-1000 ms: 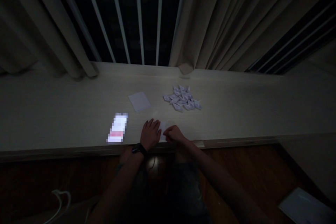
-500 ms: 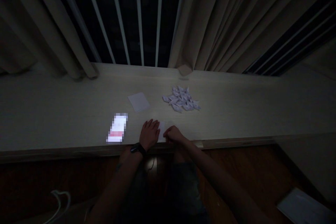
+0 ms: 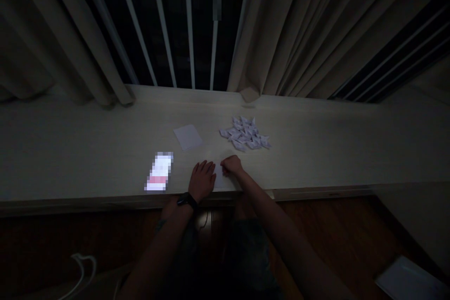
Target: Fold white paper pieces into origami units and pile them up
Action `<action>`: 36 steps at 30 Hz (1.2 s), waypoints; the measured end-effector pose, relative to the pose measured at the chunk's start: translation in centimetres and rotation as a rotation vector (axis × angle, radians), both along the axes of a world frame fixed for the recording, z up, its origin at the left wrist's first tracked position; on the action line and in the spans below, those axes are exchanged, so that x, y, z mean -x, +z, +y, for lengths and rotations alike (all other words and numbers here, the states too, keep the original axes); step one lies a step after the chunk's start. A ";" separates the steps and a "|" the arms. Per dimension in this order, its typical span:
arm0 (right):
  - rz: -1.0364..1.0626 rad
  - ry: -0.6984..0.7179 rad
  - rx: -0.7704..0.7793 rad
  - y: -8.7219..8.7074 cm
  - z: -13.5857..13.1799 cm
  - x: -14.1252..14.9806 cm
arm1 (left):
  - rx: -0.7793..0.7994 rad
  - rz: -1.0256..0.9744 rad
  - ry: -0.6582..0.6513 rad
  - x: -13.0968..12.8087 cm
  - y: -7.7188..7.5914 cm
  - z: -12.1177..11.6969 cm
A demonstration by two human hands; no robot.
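Find paper sheet (image 3: 218, 179) on counter (image 3: 309, 154), on near side of folded-paper pile (image 3: 244, 134). Apparently pinned by left hand (image 3: 202, 180), flat, open, grasping nothing; met by right hand (image 3: 232, 166), curled, cannot tell if closed on it. Likely light, easily creased; take by edges.

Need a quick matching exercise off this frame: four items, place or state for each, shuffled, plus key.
1. Left hand
2. Right hand
3. Phone
4. Folded paper pieces

A. Grouped to the right of the square paper
B. Fingers curled, at the small paper between the hands
C. Screen lit, left of both hands
D. Back of the hand up, fingers extended

Pairs: 1-D, 2-B, 3-C, 4-A
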State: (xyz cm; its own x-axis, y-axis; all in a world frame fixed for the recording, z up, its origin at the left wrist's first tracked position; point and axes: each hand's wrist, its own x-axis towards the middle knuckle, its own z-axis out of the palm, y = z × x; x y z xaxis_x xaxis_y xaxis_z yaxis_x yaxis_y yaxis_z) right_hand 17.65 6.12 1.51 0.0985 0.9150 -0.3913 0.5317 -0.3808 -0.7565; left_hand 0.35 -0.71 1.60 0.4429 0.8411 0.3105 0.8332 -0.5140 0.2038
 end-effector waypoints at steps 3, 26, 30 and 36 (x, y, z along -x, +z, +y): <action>0.012 0.030 0.018 -0.1 -1.1 0.3 | -0.002 0.001 0.003 0.0 0.0 0.0; -0.553 0.558 -0.705 1.3 -15.4 1.3 | -0.051 -0.004 -0.005 0.4 -0.8 -0.1; -0.592 0.562 -0.720 0.2 -16.6 1.4 | -0.053 -0.003 0.031 0.2 -0.5 -0.3; -0.512 0.645 -0.710 1.9 -17.5 0.1 | 0.001 -0.056 0.056 0.4 -1.1 -0.6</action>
